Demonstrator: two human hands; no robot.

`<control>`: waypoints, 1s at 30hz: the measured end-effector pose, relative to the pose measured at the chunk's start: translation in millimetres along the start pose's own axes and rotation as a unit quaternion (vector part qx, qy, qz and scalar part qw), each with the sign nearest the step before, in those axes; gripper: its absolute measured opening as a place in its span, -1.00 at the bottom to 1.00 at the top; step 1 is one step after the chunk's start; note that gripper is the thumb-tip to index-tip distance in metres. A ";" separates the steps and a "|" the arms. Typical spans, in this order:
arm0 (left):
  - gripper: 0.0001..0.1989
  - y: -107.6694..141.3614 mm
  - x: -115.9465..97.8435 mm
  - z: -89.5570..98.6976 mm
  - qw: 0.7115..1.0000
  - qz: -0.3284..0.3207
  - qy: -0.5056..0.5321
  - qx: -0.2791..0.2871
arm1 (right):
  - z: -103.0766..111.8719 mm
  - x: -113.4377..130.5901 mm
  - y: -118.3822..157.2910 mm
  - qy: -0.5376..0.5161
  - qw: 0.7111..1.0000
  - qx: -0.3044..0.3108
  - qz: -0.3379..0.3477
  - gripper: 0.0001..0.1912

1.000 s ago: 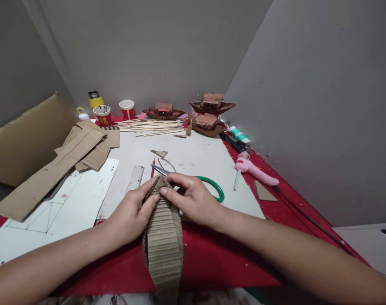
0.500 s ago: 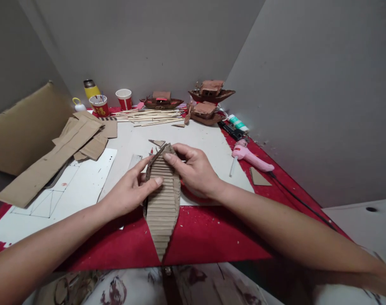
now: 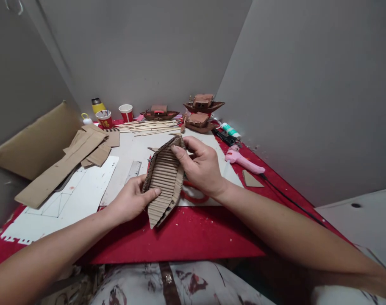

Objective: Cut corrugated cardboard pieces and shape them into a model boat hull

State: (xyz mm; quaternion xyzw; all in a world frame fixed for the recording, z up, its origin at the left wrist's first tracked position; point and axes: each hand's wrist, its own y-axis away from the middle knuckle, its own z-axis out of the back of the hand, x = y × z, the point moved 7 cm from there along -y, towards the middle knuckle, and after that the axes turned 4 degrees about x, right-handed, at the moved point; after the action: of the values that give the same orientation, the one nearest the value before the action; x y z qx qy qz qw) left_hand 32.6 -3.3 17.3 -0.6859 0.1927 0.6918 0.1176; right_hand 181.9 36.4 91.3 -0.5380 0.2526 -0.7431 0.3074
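Note:
A boat hull made of corrugated cardboard (image 3: 165, 171) is held up over the near part of the table, its ribbed inside facing me and raised walls along its sides. My left hand (image 3: 135, 195) grips its lower left side, thumb on the ribbed floor and fingers hidden behind. At the upper right end, my right hand (image 3: 201, 163) pinches the tip between thumb and fingers. Behind the hull lie a metal ruler (image 3: 134, 169) and red-handled scissors (image 3: 195, 197), partly covered by the right hand and hull.
Finished brown model boats (image 3: 199, 120) and thin wooden sticks (image 3: 148, 126) lie at the back, near paper cups (image 3: 126, 113). Cardboard strips (image 3: 65, 167) overlap a drawn sheet (image 3: 94, 195) at left. A pink glue gun (image 3: 245, 161) with a cord and a cardboard triangle (image 3: 252, 179) rest at right.
The hull has tilted, its far tip moving right and its near end rising, so more of the inside shows. My left hand has slid lower along its side; the view has shifted slightly.

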 end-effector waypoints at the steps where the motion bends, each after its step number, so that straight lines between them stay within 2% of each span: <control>1: -0.64 -0.1 -0.5 0.9 1.000 -0.005 -0.006 -0.010 | 1.1 1.4 0.0 0.000 1.000 -0.003 0.004 -0.88; 5: -0.65 -0.2 -4.6 2.9 0.999 -0.022 -0.002 -0.033 | 0.8 -3.4 -1.7 -0.056 0.998 0.011 -0.032 -0.88; 8: -0.66 -0.6 -7.4 3.1 0.999 -0.018 0.025 -0.035 | -8.4 -13.4 -0.9 -0.140 0.983 0.070 -0.091 -0.79; 11: -0.64 -0.7 -8.0 3.9 0.999 -0.003 0.037 -0.039 | -16.2 -22.7 2.2 -0.183 0.967 0.111 -0.137 -0.82; 17: -0.61 0.4 -4.7 3.0 0.997 0.030 0.057 -0.034 | -19.9 -34.5 5.7 -0.204 0.955 0.104 -0.189 -0.84; 22: -0.61 3.0 -2.8 -0.1 0.997 0.038 0.061 -0.018 | -20.7 -31.6 5.2 -0.209 0.952 0.109 -0.194 -0.82; 26: -0.61 4.7 -0.1 2.2 0.998 0.040 0.045 -0.019 | -17.8 -21.1 0.1 -0.193 0.958 0.142 -0.156 -0.82; 30: -0.61 6.8 0.6 1.0 0.998 0.052 0.038 -0.008 | -12.4 -18.5 -1.7 -0.143 0.972 0.136 -0.130 -0.86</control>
State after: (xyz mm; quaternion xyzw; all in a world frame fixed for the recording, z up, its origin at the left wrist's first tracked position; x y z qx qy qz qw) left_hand 28.8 -9.1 17.4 -0.7020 0.2267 0.6717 0.0684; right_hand 174.1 51.6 77.0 -0.6205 0.0304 -0.7193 0.3109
